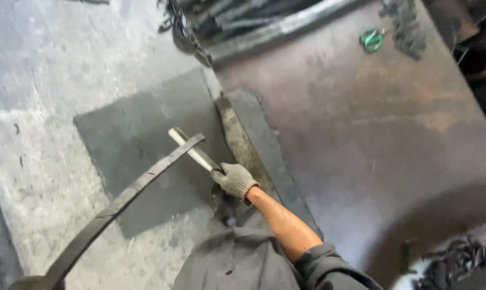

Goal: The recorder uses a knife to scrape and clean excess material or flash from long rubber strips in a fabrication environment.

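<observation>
- Grey knit glove covering the right hand (234,179), centre of frame; fingers curling fully shut round the near end of a flat pale steel bar (192,150), no gap showing betw. fingers & bar.
- Flat pale steel bar running from the glove up-left to its free end at approx. mid-frame; lying at a slant over the dark floor patch (141,139).
- Long curved dark metal strip (119,201) sweeping from lower left corner up-right; its upper tip crossing over the pale bar near that bar's free end, the two appearing to be touching at the crossing.
- Left hand (36,282): only a dark rounded shape showing at lower left edge where the strip's low end is ending; grip cannot be told.
- Bare forearm (283,223) & grey sleeve (329,268) extending from lower centre-right to the glove.
- Concrete floor (39,107) occupying left half; darker rectangular patch lying in its middle.
- Large rusty-brown steel plate (371,123) filling right half, its edge running diag. just right of the glove.
- Green ring-shaped item (370,39) resting on the plate, upper right; well apart from the hand.
- Bundle of dark metal bars (253,24) lying along top centre.
- Tangle of dark scrap strips (452,260) sitting at lower right corner.
</observation>
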